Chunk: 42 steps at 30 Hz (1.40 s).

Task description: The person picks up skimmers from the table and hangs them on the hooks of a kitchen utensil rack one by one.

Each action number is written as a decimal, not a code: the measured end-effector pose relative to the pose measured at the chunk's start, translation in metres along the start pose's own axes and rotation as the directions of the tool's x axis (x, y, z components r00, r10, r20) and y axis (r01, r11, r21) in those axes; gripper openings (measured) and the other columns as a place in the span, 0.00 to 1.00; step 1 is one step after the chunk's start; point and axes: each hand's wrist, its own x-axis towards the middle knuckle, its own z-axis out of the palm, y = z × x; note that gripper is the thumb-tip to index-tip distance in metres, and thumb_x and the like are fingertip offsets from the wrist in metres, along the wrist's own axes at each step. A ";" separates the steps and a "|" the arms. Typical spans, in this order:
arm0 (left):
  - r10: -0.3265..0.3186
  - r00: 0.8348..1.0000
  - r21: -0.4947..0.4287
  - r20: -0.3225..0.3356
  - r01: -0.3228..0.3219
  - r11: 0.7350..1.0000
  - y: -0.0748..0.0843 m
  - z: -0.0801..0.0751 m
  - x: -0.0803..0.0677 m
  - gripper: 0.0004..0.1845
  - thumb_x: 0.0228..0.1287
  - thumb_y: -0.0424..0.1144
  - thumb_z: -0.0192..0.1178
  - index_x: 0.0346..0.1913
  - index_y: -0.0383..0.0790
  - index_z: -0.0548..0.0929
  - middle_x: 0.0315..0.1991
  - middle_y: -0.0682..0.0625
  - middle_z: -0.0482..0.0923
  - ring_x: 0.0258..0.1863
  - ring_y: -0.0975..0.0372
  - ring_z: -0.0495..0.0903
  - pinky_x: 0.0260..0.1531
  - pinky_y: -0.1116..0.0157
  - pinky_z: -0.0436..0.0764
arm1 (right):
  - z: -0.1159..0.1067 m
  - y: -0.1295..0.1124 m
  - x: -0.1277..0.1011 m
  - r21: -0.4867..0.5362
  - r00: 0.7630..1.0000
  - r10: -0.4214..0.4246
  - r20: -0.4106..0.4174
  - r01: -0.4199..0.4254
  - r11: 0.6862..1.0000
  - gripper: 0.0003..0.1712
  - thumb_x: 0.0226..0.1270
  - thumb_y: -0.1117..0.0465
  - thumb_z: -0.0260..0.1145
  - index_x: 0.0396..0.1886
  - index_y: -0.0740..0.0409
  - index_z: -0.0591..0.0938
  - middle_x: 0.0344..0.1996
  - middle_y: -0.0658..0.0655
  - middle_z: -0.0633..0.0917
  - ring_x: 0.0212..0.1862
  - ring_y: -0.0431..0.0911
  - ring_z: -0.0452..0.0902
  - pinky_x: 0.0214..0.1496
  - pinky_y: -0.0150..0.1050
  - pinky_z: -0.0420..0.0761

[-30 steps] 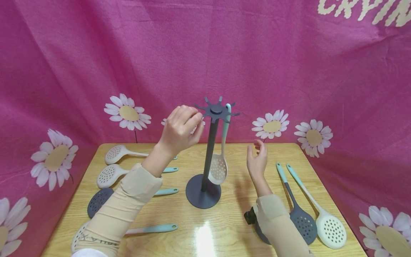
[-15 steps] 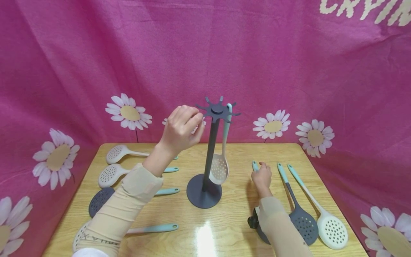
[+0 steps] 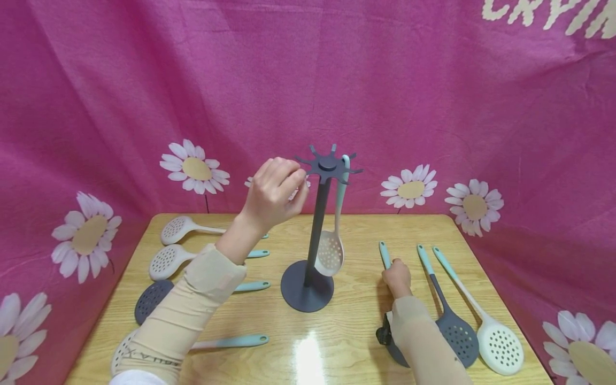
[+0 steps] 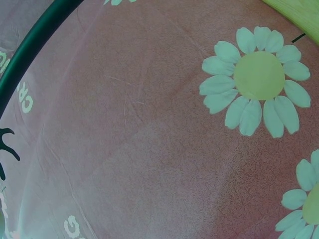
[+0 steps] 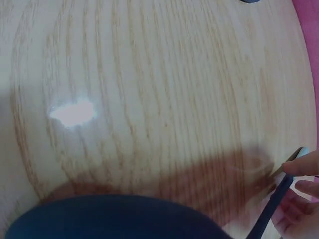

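In the head view, a dark grey utensil rack [image 3: 317, 235] stands upright mid-table, hooks fanned out at its top. My left hand [image 3: 275, 192] is raised at its left side, with curled fingertips pinching a hook. A pale skimmer [image 3: 330, 251] with a mint handle hangs from the rack's right side. My right hand [image 3: 398, 277] grips the handle of a dark skimmer [image 3: 384, 255] lying at the right. That skimmer's head is mostly hidden behind my forearm. In the right wrist view, thumb and fingers close around the handle [image 5: 274, 204].
A dark skimmer [image 3: 457, 339] and a white one [image 3: 500, 347] lie farther right on the wooden table [image 3: 356, 331]. Several more lie on the left, such as a dark one [image 3: 153, 300], partly behind my left arm. Pink flowered cloth [image 3: 269, 80] surrounds the table.
My right hand has come down from above the table and moved toward me, closing on the dark skimmer's handle. My left hand has stayed at the rack.
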 end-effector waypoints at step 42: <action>0.003 1.000 0.007 0.012 -0.003 1.000 0.000 -0.001 -0.001 0.08 0.57 0.31 0.50 0.25 0.31 0.77 0.25 0.43 0.74 0.24 0.54 0.72 0.22 0.62 0.71 | -0.034 -0.038 0.007 0.127 0.985 -0.149 -0.088 0.159 0.979 0.24 0.53 0.72 0.57 0.53 0.72 0.72 0.36 0.71 0.81 0.27 0.53 0.75 0.26 0.39 0.71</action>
